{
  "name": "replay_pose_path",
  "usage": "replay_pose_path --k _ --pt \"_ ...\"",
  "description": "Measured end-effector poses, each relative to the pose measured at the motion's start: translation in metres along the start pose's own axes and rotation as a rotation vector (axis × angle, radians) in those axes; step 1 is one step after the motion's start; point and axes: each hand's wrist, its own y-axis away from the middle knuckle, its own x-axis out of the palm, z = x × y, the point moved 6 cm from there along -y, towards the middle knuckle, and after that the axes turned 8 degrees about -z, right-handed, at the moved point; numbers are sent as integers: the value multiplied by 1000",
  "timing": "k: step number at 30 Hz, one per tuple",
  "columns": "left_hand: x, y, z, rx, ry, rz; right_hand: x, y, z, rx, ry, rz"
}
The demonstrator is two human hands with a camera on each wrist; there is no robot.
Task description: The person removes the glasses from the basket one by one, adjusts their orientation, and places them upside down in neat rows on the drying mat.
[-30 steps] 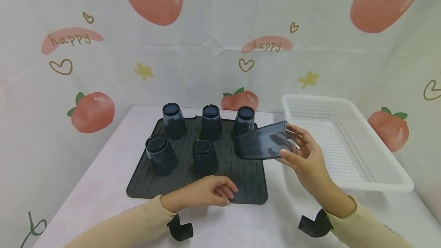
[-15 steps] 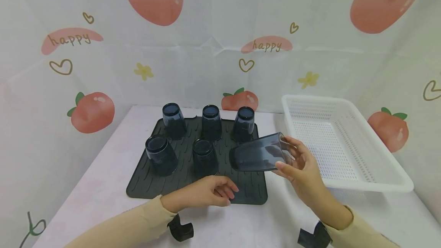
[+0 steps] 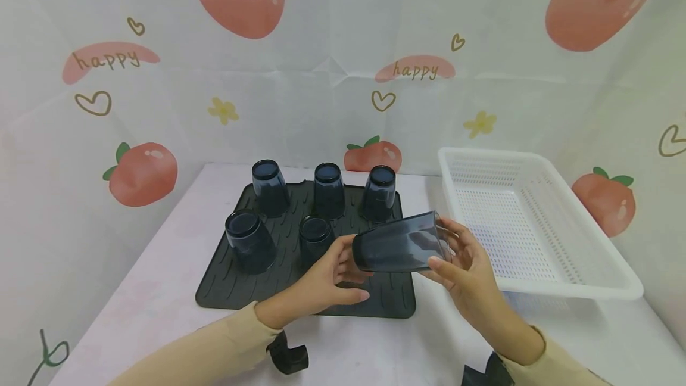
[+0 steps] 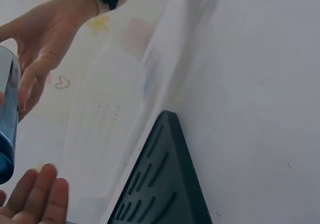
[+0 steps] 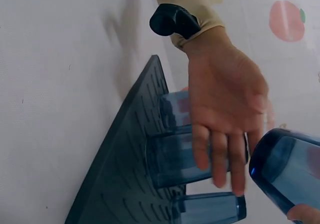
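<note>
In the head view a blue-grey drinking glass lies almost sideways above the mat, its thick base toward the left. My right hand grips it near the rim, thumb on the near side. Close to the base is my left hand, palm turned to the glass with fingers extended and thumb apart; whether a fingertip touches I cannot tell. The right wrist view has the left hand with fairly straight fingers beside the held glass. Several matching glasses stand upside down on a black ribbed drying mat.
A white perforated plastic basket sits on the right of the white table. Behind the table hangs a printed cloth with fruit and "happy" lettering. One upturned glass is partly behind my left hand.
My right hand has brought the glass lower and slightly left. My left hand has risen from the mat's front edge toward the glass base, its fingers spreading from a loose curl.
</note>
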Motion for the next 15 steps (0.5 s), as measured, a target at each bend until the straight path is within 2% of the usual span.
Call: replay_pose_path --k 4,7,15 --pt "0 -3 -9 98 87 -43 1 1 0 -3 -4 2" --pt "-1 -4 -14 152 100 -75 2 1 0 -7 -12 7" --pt "1 -10 -21 195 126 -117 5 2 0 -17 -9 0"
